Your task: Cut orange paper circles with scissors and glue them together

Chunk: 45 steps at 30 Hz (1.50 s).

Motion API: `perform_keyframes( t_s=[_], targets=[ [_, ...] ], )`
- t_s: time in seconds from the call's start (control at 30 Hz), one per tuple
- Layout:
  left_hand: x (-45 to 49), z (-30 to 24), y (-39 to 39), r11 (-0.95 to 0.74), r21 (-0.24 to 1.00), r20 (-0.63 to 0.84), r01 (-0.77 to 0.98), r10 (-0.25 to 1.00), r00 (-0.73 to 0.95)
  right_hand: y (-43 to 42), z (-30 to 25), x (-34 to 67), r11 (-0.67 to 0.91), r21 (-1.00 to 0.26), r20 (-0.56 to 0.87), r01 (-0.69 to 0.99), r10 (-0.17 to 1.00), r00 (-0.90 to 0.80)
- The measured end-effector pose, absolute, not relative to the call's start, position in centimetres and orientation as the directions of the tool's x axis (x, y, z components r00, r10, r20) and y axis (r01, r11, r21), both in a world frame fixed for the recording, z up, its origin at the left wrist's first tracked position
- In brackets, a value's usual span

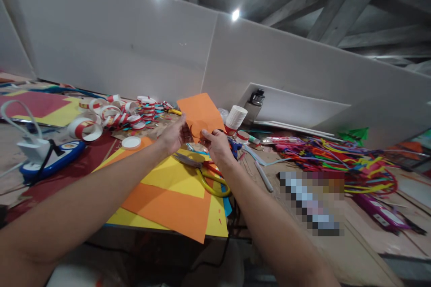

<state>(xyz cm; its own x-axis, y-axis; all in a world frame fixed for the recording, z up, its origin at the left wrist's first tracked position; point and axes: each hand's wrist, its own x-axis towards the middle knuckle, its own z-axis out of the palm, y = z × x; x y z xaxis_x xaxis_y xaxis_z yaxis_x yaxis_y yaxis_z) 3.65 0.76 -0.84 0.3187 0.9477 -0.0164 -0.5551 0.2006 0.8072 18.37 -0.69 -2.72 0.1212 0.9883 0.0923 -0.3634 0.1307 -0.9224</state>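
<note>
A sheet of orange paper (204,110) is held up in front of me above the table. My left hand (175,135) has its fingers curled at the sheet's lower left edge. With thumb on top, my right hand (218,145) pinches the bottom of the paper. A round orange shape (195,129) shows against the sheet between both hands; I cannot tell whether it is a separate piece. Below lie yellow-handled scissors (210,181), partly hidden by my right forearm, on stacked yellow paper (178,179) and orange sheets (168,210).
Red-and-white paper rings (116,114) and a white lid (131,143) lie left. Behind stand stacked paper cups (236,117) and a bottle (254,107). Colourful pipe cleaners (336,157) spread right, near a grey pen-like tool (263,176). A blue power strip (54,161) sits far left.
</note>
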Motion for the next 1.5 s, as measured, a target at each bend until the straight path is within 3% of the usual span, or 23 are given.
perform_keyframes(
  t_s=[0.13, 0.33, 0.7, 0.97, 1.17, 1.5],
  targets=[
    [3.6, -1.1, 0.7, 0.114, 0.851, 0.077, -0.513, 0.938, 0.337, -0.6, -2.9, 18.4, 0.139, -0.929, 0.098, -0.343, 0.986, 0.135],
    [3.8, -1.4, 0.8, 0.024, 0.915, 0.093, -0.402, 0.959, 0.269, -0.6, -3.1, 18.3, 0.157, -0.944, 0.117, -0.289, 0.982, 0.150],
    [3.7, -1.4, 0.5, 0.063, 0.880, 0.110, -0.470, 0.937, 0.331, -0.7, -3.2, 18.5, 0.179, -0.965, 0.150, -0.192, 0.976, 0.157],
    [3.2, -1.8, 2.0, 0.015, 0.855, 0.088, -0.519, 0.981, 0.174, -1.5, -1.7, 18.4, 0.153, -0.988, 0.153, -0.023, 0.988, 0.028],
    [2.3, -1.6, 3.1, -0.006, 0.837, 0.052, -0.547, 0.996, 0.067, -2.0, -1.0, 18.6, 0.113, -0.992, 0.106, -0.051, 0.986, 0.127],
    [2.9, -1.5, 2.2, -0.020, 0.872, 0.084, -0.488, 0.990, 0.110, -1.9, -1.2, 18.6, 0.154, -0.977, 0.132, -0.145, 0.980, 0.151]
  ],
)
